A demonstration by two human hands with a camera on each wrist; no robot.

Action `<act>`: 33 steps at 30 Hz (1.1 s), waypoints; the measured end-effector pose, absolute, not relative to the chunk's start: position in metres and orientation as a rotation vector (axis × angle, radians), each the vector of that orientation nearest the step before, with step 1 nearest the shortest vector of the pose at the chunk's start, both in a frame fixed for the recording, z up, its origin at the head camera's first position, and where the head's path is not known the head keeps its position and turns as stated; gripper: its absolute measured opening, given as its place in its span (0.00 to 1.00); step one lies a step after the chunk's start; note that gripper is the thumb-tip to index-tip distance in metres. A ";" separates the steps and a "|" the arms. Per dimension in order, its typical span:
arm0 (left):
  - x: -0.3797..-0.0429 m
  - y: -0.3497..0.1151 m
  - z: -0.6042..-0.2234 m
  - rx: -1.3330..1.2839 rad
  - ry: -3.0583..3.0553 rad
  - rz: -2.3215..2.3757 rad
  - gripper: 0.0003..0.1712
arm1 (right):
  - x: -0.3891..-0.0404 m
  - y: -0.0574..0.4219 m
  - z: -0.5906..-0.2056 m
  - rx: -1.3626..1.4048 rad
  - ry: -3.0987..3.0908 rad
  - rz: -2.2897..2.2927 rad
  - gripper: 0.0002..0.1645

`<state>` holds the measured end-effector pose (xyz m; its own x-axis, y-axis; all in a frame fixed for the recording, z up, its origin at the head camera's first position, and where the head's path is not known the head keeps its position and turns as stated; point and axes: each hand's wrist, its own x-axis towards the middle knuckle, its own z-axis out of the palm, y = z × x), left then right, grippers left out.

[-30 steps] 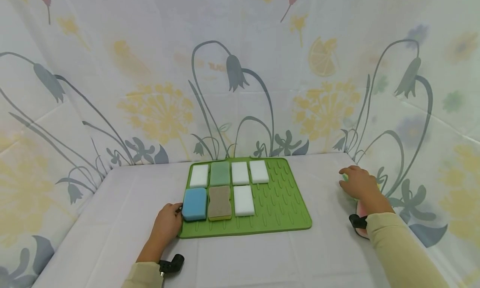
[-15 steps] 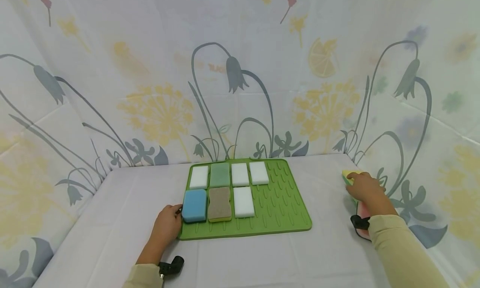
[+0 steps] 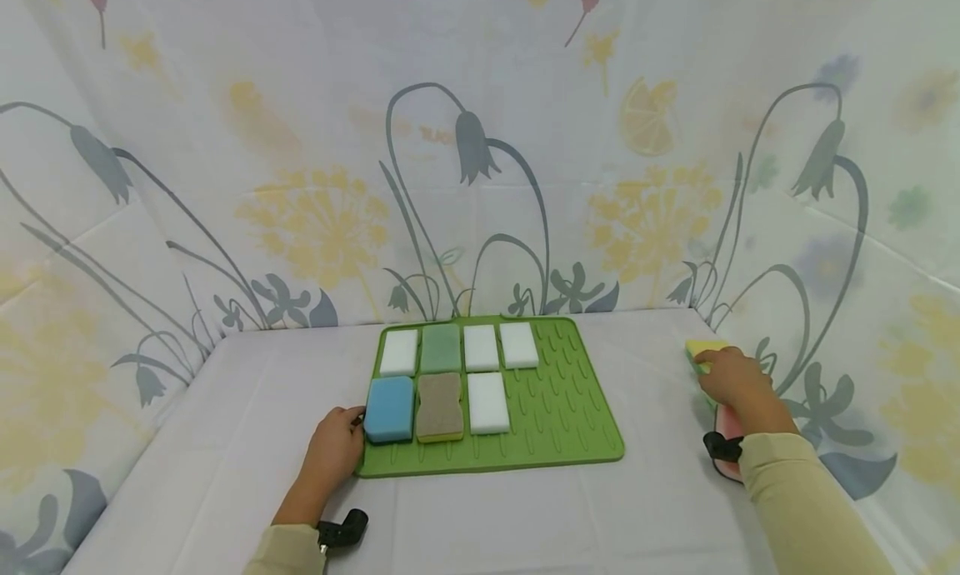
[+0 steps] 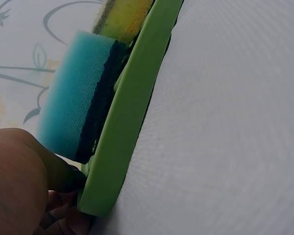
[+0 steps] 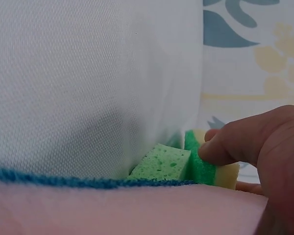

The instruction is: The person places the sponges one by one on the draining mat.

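Observation:
My left hand [image 3: 330, 448] pinches the left edge of a green ribbed mat [image 3: 573, 425], the thumb above the rim and fingers below in the left wrist view. Right beside it on the mat stands a blue sponge [image 3: 389, 408] with a dark scouring layer underneath. At the table's right side my right hand [image 3: 738, 382] grips a yellow-and-green scouring sponge [image 5: 202, 164], its thumb against the green face. A pale green sponge [image 5: 165, 162] lies close to it, and a pink pad with a dark blue edge [image 5: 98, 208] fills the near foreground.
Several more sponges sit on the mat: a brown-topped one [image 3: 440, 407], a green one [image 3: 440, 347] and white ones such as this white block [image 3: 488, 402]. The mat's right part shows bare ribs. A flowered cloth wall [image 3: 480, 225] rises behind the table.
My right hand has shifted a little right and closed on the yellow-and-green sponge, whose yellow end now shows past the fingers. My left hand and the mat stay in place.

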<state>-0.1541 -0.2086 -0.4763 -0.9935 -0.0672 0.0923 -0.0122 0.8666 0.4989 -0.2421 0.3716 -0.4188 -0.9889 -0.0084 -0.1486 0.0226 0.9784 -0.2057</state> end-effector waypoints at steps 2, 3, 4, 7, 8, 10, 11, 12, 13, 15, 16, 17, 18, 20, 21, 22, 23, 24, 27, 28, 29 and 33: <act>-0.154 -0.209 -0.476 0.059 -2.929 -0.781 0.20 | -0.242 0.372 -0.419 -0.032 3.005 -0.296 0.28; -0.154 -0.209 -0.476 0.058 -2.928 -0.779 0.20 | -0.242 0.373 -0.419 -0.056 3.020 -0.287 0.28; -0.154 -0.209 -0.476 0.056 -2.927 -0.779 0.20 | -0.242 0.373 -0.419 -0.077 3.034 -0.280 0.28; -0.153 -0.209 -0.477 0.052 -2.925 -0.773 0.20 | -0.243 0.374 -0.420 -0.122 3.065 -0.275 0.28; -0.153 -0.209 -0.477 0.052 -2.924 -0.774 0.20 | -0.243 0.374 -0.420 -0.126 3.075 -0.281 0.28; -0.153 -0.209 -0.477 0.053 -2.923 -0.775 0.20 | -0.244 0.374 -0.421 -0.145 3.099 -0.294 0.28; -0.153 -0.209 -0.477 0.053 -2.923 -0.778 0.20 | -0.244 0.374 -0.421 -0.153 3.109 -0.298 0.27; -0.153 -0.209 -0.477 0.055 -2.923 -0.781 0.20 | -0.244 0.373 -0.420 -0.159 3.118 -0.303 0.27; -0.153 -0.208 -0.477 0.056 -2.923 -0.782 0.20 | -0.244 0.372 -0.420 -0.169 3.129 -0.305 0.27; -0.153 -0.208 -0.477 0.059 -2.924 -0.785 0.20 | -0.243 0.370 -0.419 -0.190 3.149 -0.306 0.26; -0.153 -0.208 -0.477 0.059 -2.924 -0.786 0.20 | -0.242 0.368 -0.417 -0.194 3.152 -0.307 0.25; -0.153 -0.208 -0.477 0.061 -2.925 -0.787 0.20 | -0.241 0.367 -0.416 -0.199 3.153 -0.306 0.25; -0.153 -0.208 -0.477 0.062 -2.926 -0.785 0.20 | -0.241 0.365 -0.414 -0.203 3.152 -0.302 0.25; -0.153 -0.208 -0.477 0.065 -2.928 -0.781 0.20 | -0.240 0.361 -0.411 -0.207 3.144 -0.289 0.26; -0.153 -0.208 -0.477 0.065 -2.928 -0.780 0.20 | -0.240 0.359 -0.410 -0.211 3.138 -0.283 0.26; -0.153 -0.208 -0.477 0.066 -2.928 -0.776 0.20 | -0.240 0.357 -0.409 -0.213 3.135 -0.278 0.26; -0.153 -0.208 -0.477 0.066 -2.926 -0.775 0.20 | -0.239 0.355 -0.408 -0.220 3.133 -0.274 0.26; -0.153 -0.208 -0.477 0.066 -2.927 -0.773 0.20 | -0.239 0.353 -0.407 -0.228 3.133 -0.271 0.26; -0.154 -0.208 -0.477 0.067 -2.926 -0.770 0.20 | -0.237 0.346 -0.404 -0.249 3.140 -0.279 0.25; -0.154 -0.208 -0.477 0.068 -2.928 -0.768 0.20 | -0.236 0.343 -0.403 -0.255 3.143 -0.281 0.25; -0.154 -0.208 -0.477 0.070 -2.929 -0.769 0.20 | -0.235 0.340 -0.403 -0.263 3.148 -0.283 0.25; -0.154 -0.208 -0.477 0.073 -2.932 -0.762 0.20 | -0.231 0.331 -0.403 -0.297 3.169 -0.303 0.24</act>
